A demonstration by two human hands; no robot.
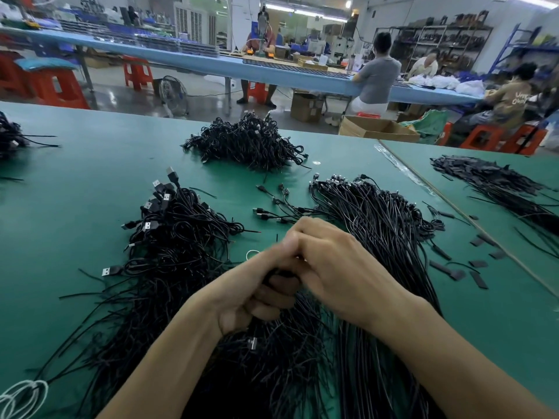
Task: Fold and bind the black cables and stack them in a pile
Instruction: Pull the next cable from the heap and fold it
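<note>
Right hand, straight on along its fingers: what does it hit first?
The right hand points up-left into the left hand, which grips a black cable; they touch. Beyond, probably the pile of bound USB cables; height unclear.

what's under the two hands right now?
Loose black cables spread on the green table. The left hand grips a folded cable; a plug shows below it. The right hand covers the top, so any tie is hidden.

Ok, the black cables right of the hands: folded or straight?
Straight: the long black cables lie stretched side by side, plugs at the far end.
</note>
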